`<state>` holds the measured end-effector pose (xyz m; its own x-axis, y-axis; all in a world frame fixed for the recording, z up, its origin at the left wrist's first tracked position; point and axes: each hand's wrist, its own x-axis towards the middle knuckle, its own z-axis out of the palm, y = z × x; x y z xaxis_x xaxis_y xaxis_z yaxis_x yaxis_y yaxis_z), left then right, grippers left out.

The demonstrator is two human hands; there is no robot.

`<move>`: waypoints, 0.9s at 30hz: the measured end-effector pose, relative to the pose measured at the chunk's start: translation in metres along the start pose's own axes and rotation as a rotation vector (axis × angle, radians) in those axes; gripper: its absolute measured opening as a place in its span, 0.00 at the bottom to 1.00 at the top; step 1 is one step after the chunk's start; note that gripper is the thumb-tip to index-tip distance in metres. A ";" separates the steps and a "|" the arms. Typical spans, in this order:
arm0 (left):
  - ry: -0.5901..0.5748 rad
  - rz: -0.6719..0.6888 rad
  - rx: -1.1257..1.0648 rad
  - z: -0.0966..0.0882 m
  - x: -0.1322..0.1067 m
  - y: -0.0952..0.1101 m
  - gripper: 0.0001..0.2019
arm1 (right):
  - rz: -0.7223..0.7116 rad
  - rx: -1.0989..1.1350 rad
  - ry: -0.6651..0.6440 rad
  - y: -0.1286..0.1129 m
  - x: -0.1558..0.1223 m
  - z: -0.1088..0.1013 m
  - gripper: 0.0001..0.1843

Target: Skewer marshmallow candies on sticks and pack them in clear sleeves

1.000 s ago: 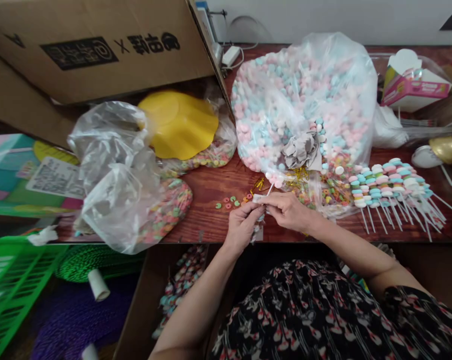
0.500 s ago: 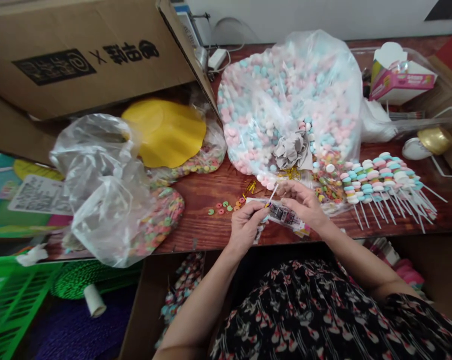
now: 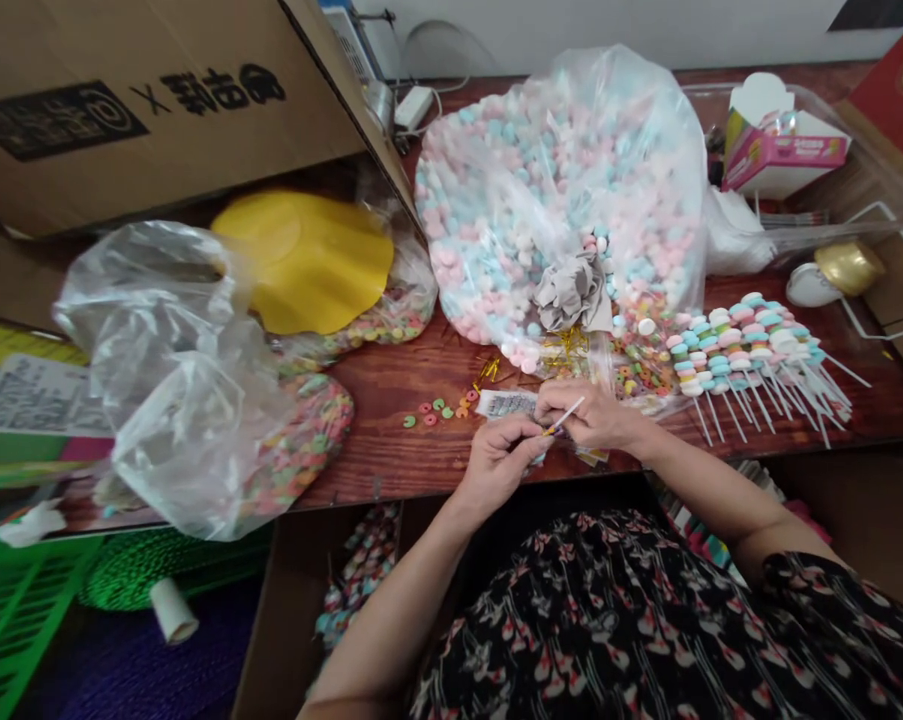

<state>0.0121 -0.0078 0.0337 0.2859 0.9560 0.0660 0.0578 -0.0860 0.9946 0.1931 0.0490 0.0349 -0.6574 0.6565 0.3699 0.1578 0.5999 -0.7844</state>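
Observation:
My left hand (image 3: 498, 462) is closed in a pinch on a white stick (image 3: 569, 413), which tilts up to the right. A bit of gold twist tie (image 3: 548, 432) shows on the stick at the fingertips. Right against it, my right hand (image 3: 582, 412) has its fingers curled; what they grip is hidden. A printed clear packet (image 3: 507, 403) lies partly under both hands. Gold twist ties (image 3: 487, 371) and loose ring candies (image 3: 438, 405) lie just beyond the left hand. Marshmallow skewers (image 3: 751, 345) on white sticks are stacked to the right.
A big clear bag of pastel marshmallows (image 3: 496, 190) stands behind the hands, with crumpled grey paper (image 3: 573, 292) in front. At left are a bag of ring candies (image 3: 301, 430), a yellow sheet (image 3: 308, 260) and a cardboard box (image 3: 196, 150). A green crate (image 3: 16, 600) stands below.
The stick has swung from nearly upright to slanting rightward. My right hand has turned and its fingers have curled in closer to my left hand. The view has shifted slightly right.

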 end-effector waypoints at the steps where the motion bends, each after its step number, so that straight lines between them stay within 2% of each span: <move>1: 0.032 0.031 0.040 -0.001 -0.001 -0.001 0.09 | 0.021 0.003 0.017 0.001 0.000 0.005 0.09; 3: 0.108 0.086 0.113 -0.003 -0.002 -0.002 0.08 | 0.071 0.029 0.091 0.002 0.000 0.016 0.09; 7: 0.272 0.151 0.145 -0.009 -0.001 -0.008 0.05 | 0.261 0.108 0.374 -0.005 -0.004 0.025 0.05; 9: 0.334 0.158 0.096 -0.010 0.000 -0.011 0.03 | 0.340 0.155 0.418 -0.013 -0.007 0.025 0.06; 12: 0.349 0.152 -0.001 -0.008 0.003 -0.015 0.02 | 0.362 0.178 0.356 -0.021 -0.010 0.027 0.06; 17: 0.364 0.118 -0.109 0.001 0.004 -0.018 0.03 | 0.456 0.350 0.376 -0.017 -0.009 0.031 0.08; 19: 0.339 0.115 -0.103 0.002 0.002 -0.017 0.03 | 0.466 0.402 0.294 -0.012 -0.009 0.028 0.09; 22: 0.261 0.135 -0.020 -0.001 -0.002 -0.012 0.03 | 0.441 0.474 0.070 -0.009 -0.008 0.020 0.11; 24: 0.205 0.151 0.053 -0.004 -0.003 -0.007 0.03 | 0.356 0.365 -0.039 -0.009 -0.008 0.014 0.10; 27: 0.108 0.130 0.104 -0.010 -0.003 0.001 0.04 | 0.030 -0.096 -0.038 -0.011 -0.011 0.004 0.09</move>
<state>0.0014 -0.0080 0.0351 0.1938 0.9589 0.2073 0.1268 -0.2340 0.9639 0.1951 0.0334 0.0375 -0.6785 0.6583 0.3261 0.2464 0.6221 -0.7431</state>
